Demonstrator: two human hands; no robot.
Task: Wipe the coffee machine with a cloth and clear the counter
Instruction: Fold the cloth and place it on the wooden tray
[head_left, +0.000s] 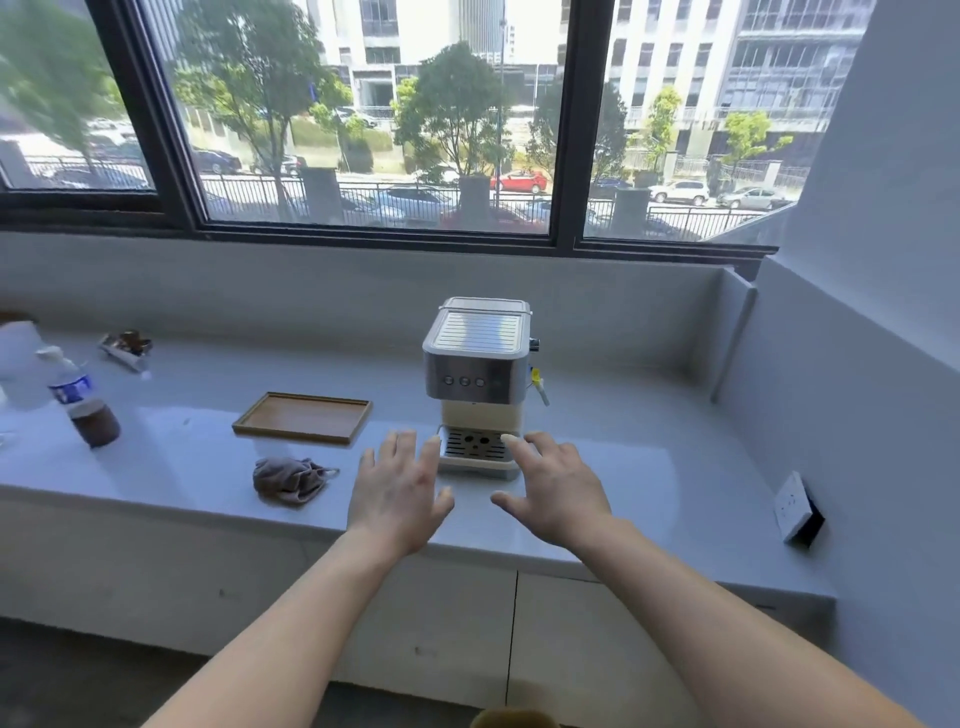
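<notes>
Both my hands, left hand (397, 488) and right hand (556, 491), were spread empty before the coffee machine (480, 374); the soft, limp cloth (291, 479) lay near left, easy to pinch anywhere.

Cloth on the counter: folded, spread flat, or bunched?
Bunched. The grey cloth sits in a crumpled heap with creases and a loose edge trailing right, on the counter left of the left hand, which isn't touching it.

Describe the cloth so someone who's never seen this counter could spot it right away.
On the pale counter under the window, look left of the coffee machine. In front of the wooden tray, near the edge, lies the cloth: grey-brown, crumpled, the only soft thing there.
</notes>
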